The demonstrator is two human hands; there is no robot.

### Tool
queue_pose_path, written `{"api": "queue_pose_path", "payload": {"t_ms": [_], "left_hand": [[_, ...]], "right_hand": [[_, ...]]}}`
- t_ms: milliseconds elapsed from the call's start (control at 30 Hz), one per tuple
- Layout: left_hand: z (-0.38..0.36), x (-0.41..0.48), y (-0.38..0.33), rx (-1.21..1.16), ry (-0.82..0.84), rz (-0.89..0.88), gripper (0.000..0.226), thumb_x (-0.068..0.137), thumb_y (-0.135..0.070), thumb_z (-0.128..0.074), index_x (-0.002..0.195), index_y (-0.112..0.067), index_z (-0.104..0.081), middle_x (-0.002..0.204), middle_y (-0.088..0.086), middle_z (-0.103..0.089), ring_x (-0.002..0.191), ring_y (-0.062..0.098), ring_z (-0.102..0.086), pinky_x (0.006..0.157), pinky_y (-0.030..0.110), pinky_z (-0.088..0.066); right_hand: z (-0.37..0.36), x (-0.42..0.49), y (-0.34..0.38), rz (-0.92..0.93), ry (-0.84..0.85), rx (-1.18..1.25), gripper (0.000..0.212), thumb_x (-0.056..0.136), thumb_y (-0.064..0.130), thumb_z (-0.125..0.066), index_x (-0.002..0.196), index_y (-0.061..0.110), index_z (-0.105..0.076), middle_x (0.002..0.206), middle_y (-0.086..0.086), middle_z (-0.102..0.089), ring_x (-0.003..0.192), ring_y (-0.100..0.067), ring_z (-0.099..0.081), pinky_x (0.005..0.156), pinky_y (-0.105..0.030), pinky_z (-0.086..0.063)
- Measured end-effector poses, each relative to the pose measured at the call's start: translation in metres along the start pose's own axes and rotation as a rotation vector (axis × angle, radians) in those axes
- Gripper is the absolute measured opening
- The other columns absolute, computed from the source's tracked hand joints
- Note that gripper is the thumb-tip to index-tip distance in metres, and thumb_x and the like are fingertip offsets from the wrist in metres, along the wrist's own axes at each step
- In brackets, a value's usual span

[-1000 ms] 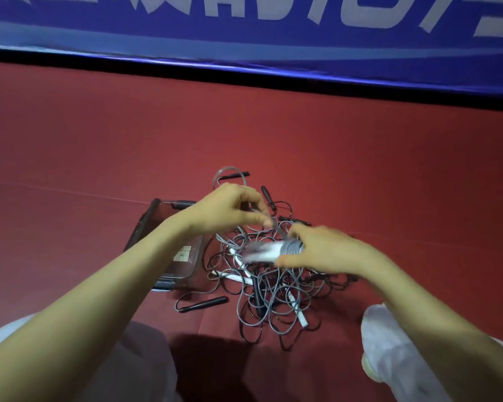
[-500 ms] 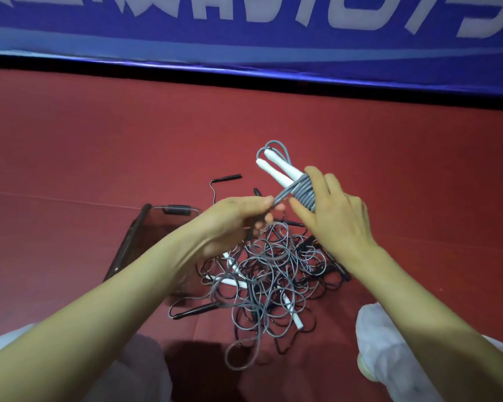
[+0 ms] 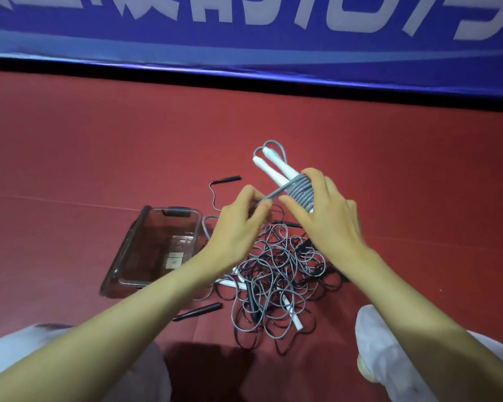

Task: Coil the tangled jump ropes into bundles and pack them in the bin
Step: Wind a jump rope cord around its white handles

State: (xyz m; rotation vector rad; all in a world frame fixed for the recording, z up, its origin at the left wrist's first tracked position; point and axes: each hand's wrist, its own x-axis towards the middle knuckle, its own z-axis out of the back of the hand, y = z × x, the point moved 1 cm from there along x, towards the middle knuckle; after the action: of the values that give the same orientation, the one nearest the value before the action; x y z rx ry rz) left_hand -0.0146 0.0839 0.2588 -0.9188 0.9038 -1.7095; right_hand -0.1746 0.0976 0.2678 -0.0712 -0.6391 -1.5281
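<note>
My bundle (image 3: 302,195) is grey cord (image 3: 274,194) wound over two white handles (image 3: 273,169). The tangle (image 3: 276,280) below mixes grey and black ropes, with white and black handles (image 3: 228,179) among them. The bin (image 3: 124,250) is clear with a smoky tint and a dark grip. The floor (image 3: 99,146) is dull red. The banner (image 3: 70,39) is blue with pale grey lettering, above a black strip (image 3: 244,80). My trousers (image 3: 389,358) are whitish.

Red floor (image 3: 99,146), blue banner (image 3: 186,44) with white lettering across the back, black strip (image 3: 273,82) along its base.
</note>
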Motion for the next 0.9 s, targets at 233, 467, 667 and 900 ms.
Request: {"api": "queue_pose_path", "payload": {"t_ms": [233, 467, 667, 900], "left_hand": [[0.012, 0.019, 0.011, -0.538, 0.247, 0.392, 0.023, 0.096, -0.023, -0.055, 0.085, -0.006, -0.068, 0.061, -0.010, -0.062, 0.055, 0.005, -0.039, 0.055, 0.023, -0.027], [0.009, 0.016, 0.014, -0.681, 0.203, 0.167, 0.032, 0.079, -0.023, -0.062, 0.110, -0.015, -0.061, 0.065, -0.004, -0.061, 0.058, 0.004, -0.049, 0.058, 0.016, -0.038], [0.006, 0.014, 0.005, -0.825, 0.297, 0.108, 0.028, 0.085, -0.021, -0.054, 0.112, -0.016, -0.061, 0.060, -0.006, -0.053, 0.052, 0.004, -0.043, 0.055, 0.019, -0.028], [0.009, 0.013, 0.013, -0.691, 0.162, 0.137, 0.018, 0.083, -0.030, -0.062, 0.087, -0.014, -0.071, 0.060, -0.001, -0.053, 0.045, 0.006, -0.035, 0.046, 0.018, -0.025]], "right_hand": [[-0.007, 0.001, -0.002, 0.157, -0.103, -0.177, 0.057, 0.088, 0.053, -0.047, 0.125, 0.009, -0.056, 0.090, -0.009, -0.058, 0.060, -0.033, -0.064, 0.045, -0.031, -0.043], [0.005, 0.002, 0.004, -0.156, 0.241, 0.710, 0.043, 0.079, 0.045, -0.072, 0.114, 0.039, -0.047, 0.092, 0.006, -0.062, 0.048, -0.004, -0.049, 0.049, -0.029, -0.044], [-0.002, -0.002, 0.013, -0.409, 0.475, 1.410, 0.048, 0.077, 0.052, -0.055, 0.101, 0.011, -0.051, 0.069, -0.006, -0.052, 0.034, -0.005, -0.025, 0.030, -0.015, -0.027], [-0.008, -0.004, 0.017, -0.458, 0.629, 1.341, 0.052, 0.085, 0.056, -0.045, 0.108, 0.013, -0.065, 0.087, -0.005, -0.067, 0.062, -0.012, -0.054, 0.050, -0.024, -0.046]]}}
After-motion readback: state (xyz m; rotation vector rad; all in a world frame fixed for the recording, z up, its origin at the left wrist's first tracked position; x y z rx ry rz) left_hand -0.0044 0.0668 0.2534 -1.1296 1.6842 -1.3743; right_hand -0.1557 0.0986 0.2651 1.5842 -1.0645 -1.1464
